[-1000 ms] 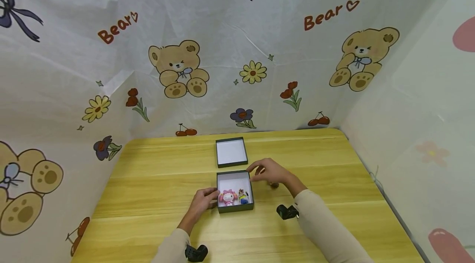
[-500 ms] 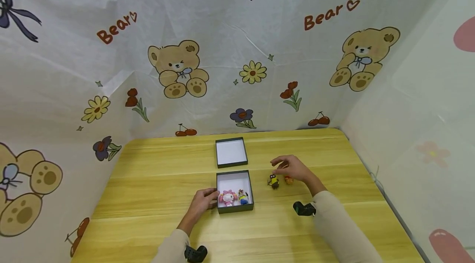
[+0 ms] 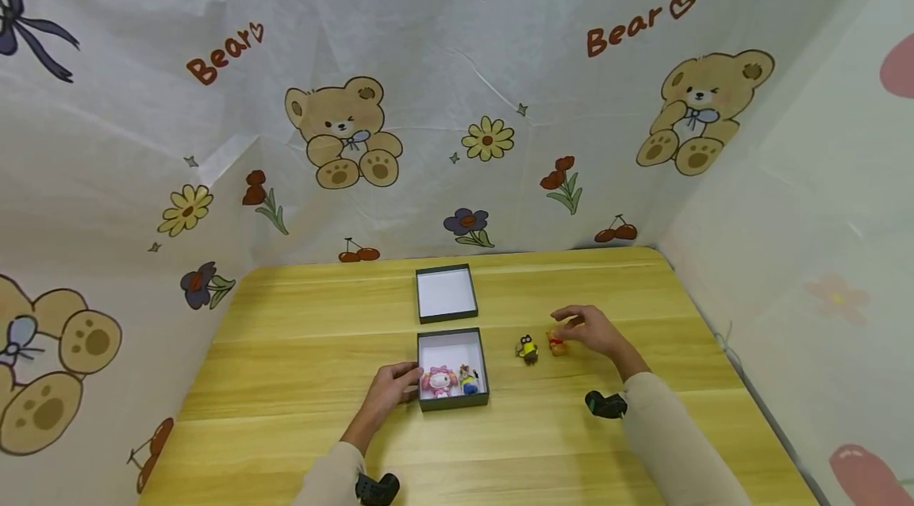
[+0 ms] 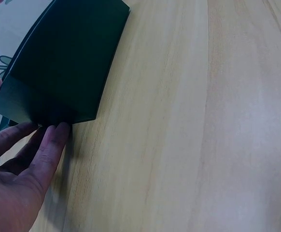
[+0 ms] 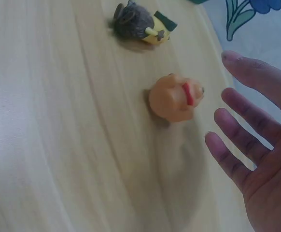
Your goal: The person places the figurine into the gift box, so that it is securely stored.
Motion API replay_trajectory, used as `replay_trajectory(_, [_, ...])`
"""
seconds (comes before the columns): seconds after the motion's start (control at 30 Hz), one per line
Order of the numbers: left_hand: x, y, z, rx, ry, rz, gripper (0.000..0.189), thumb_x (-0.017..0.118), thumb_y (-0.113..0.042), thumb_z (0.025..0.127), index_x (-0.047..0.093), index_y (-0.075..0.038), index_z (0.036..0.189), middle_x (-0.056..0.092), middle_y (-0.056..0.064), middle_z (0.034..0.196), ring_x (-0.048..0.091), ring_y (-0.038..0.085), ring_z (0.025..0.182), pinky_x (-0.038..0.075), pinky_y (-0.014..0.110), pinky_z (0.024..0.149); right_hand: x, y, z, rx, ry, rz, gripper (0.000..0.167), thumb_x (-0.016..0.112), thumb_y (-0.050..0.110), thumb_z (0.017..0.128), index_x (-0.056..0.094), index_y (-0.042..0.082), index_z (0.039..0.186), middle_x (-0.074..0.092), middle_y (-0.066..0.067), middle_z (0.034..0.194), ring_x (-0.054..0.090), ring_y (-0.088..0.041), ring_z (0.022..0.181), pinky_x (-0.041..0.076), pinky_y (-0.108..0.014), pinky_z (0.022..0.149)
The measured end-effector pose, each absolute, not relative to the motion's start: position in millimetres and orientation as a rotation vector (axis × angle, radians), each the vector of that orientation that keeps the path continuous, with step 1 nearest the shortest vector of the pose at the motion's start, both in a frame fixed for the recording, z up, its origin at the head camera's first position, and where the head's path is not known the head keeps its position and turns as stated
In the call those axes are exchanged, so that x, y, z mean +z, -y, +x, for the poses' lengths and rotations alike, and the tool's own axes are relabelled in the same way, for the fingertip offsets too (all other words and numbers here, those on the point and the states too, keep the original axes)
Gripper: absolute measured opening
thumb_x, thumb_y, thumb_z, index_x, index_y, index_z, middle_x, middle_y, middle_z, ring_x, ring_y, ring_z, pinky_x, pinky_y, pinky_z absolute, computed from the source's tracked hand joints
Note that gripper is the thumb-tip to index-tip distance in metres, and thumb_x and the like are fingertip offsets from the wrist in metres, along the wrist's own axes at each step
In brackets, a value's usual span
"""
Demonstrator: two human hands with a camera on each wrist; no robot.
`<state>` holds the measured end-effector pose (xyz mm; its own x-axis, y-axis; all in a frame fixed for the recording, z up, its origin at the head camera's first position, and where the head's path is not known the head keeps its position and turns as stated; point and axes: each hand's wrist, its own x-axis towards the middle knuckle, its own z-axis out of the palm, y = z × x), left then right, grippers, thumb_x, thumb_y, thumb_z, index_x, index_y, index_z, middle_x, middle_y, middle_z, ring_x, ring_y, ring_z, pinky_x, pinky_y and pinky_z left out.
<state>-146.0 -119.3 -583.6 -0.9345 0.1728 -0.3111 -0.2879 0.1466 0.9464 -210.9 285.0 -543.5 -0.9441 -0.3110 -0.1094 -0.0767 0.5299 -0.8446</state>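
Observation:
My left hand (image 3: 395,387) rests at the left wall of an open shallow box (image 3: 454,402). In the left wrist view its extended fingertips (image 4: 58,133) touch the lower edge of the dark green box (image 4: 58,63). Inside the box are a pink-and-white figurine (image 3: 439,381) and a small figurine with blue at its base (image 3: 468,381). My right hand (image 3: 591,328) is beside an orange bear figurine in red (image 3: 557,343). The right wrist view shows that hand's fingers spread, apart from the bear figurine (image 5: 172,99). A yellow minion-like figurine (image 3: 527,349) stands left of the bear.
Behind the box lies its matching lid (image 3: 446,293), white inside and turned up. Everything is on a wood-grain table (image 3: 300,379). A white cloth with printed bears (image 3: 428,54) hangs along the table's back and sides.
My right hand has moved from the box's far right corner, past the minion-like figurine, to the bear figurine. My left hand has stayed at the box.

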Motion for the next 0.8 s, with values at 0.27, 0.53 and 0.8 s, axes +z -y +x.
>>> replay_trajectory(0.27, [-583.9, 119.9, -146.3, 1.848, -2.079, -0.114, 0.054, 0.059, -0.023, 0.097, 0.047, 0.018, 0.130, 0.058, 0.029, 0.122, 0.062, 0.030, 0.106, 0.055, 0.038, 0.086, -560.7, -288.8, -208.3, -1.406, -2.484, -0.185, 0.043, 0.066, 0.016, 0.092, 0.057, -0.006, 0.128, 0.052, -0.027, 0.131, 0.060, -0.031, 0.099, 0.053, -0.039, 0.078])
replay_trajectory(0.53, [-584.5, 119.5, -147.4, 1.852, -2.068, -0.104, 0.053, 0.058, -0.022, 0.097, 0.047, 0.018, 0.129, 0.060, 0.027, 0.118, 0.063, 0.028, 0.104, 0.056, 0.037, 0.084, -570.8, -287.3, -206.8, -1.395, -2.471, -0.184, 0.045, 0.064, 0.014, 0.093, 0.052, -0.009, 0.131, 0.051, -0.029, 0.130, 0.059, -0.032, 0.099, 0.053, -0.040, 0.079])
replay_trajectory(0.8, [-585.0, 121.0, -146.7, 1.851, -2.064, -0.097, 0.052, 0.058, -0.022, 0.097, 0.048, 0.018, 0.129, 0.061, 0.025, 0.118, 0.062, 0.027, 0.104, 0.056, 0.037, 0.085, -574.1, -286.4, -209.3, -1.323, -2.506, -0.211, 0.040, 0.064, 0.012, 0.093, 0.057, -0.008, 0.126, 0.057, -0.025, 0.121, 0.057, -0.030, 0.099, 0.051, -0.037, 0.079])
